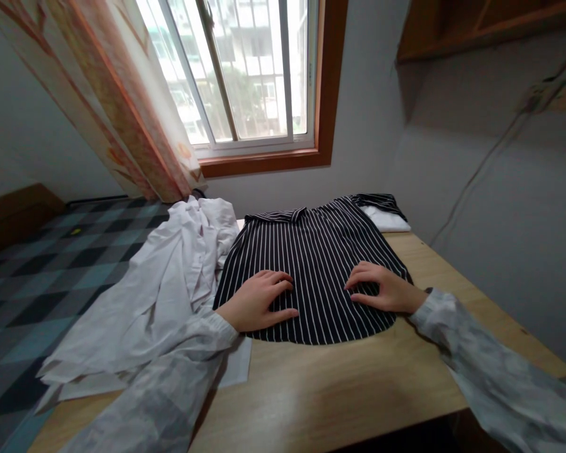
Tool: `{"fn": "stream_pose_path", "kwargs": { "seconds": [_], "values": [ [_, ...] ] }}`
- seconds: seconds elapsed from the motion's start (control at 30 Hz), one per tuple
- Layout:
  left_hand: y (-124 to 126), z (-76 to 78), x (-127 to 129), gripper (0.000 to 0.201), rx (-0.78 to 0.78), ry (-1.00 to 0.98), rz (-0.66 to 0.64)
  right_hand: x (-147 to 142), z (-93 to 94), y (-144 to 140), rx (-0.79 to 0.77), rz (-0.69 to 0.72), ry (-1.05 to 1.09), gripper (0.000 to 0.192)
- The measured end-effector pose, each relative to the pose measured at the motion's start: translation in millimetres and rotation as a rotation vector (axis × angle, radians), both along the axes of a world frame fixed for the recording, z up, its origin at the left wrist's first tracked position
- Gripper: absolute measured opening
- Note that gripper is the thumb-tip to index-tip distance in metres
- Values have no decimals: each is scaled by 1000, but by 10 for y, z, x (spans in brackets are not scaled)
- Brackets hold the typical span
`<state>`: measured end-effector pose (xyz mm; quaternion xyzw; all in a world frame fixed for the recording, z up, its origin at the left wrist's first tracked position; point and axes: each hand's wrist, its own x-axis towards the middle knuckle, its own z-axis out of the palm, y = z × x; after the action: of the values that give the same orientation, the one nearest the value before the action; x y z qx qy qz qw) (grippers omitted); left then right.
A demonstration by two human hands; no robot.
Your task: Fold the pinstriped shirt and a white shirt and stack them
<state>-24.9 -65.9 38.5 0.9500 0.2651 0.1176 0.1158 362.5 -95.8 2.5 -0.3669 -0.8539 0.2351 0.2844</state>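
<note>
Neither hand grasps anything: both lie palm-down and flat, fingers loosely spread, on the black-and-white striped shirt at the middle of the frame. At far left a bed with a checked cover runs toward the upper left, where a patterned curtain hangs beside the window. Right of the bed, a rumpled white shirt spills over the left edge of the wooden table, touching the striped shirt's left side. The left hand presses the striped shirt's lower left part, near its hem. The striped shirt lies spread flat, collar toward the window. The right hand presses its lower right part. At the shirt's upper right, one sleeve rests over a small folded white cloth.
</note>
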Motion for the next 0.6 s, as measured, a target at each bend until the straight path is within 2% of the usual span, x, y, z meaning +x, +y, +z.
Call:
{"fn": "stream_pose_path", "kwargs": {
  "seconds": [0.1, 0.17, 0.23, 0.3, 0.37, 0.43, 0.5, 0.6],
  "values": [
    [-31, -21, 188, 51, -2, -30, -124, -97, -5, -47, 69, 77, -22, 37],
    [-50, -78, 278, 66, -33, -55, -217, -147, 3, -80, 95, 141, -63, 58],
    [-67, -142, 322, 81, -44, -75, -251, -187, 14, -113, 123, 183, -107, 73],
    [-84, -191, 328, 84, -41, -90, -243, -217, 20, -142, 150, 196, -139, 60],
    [-105, -211, 319, 75, -43, -102, -224, -241, 12, -159, 169, 182, -143, 32],
    [-134, -200, 328, 64, -45, -112, -193, -267, -12, -154, 149, 137, -96, 15],
    [-173, -168, 382, 63, -40, -109, -138, -299, -39, -121, 52, 45, -5, 13],
    [-233, -126, 544, 80, 1, -64, -19, -360, -67, -32, -167, -118, 134, 23]
  ]
}}
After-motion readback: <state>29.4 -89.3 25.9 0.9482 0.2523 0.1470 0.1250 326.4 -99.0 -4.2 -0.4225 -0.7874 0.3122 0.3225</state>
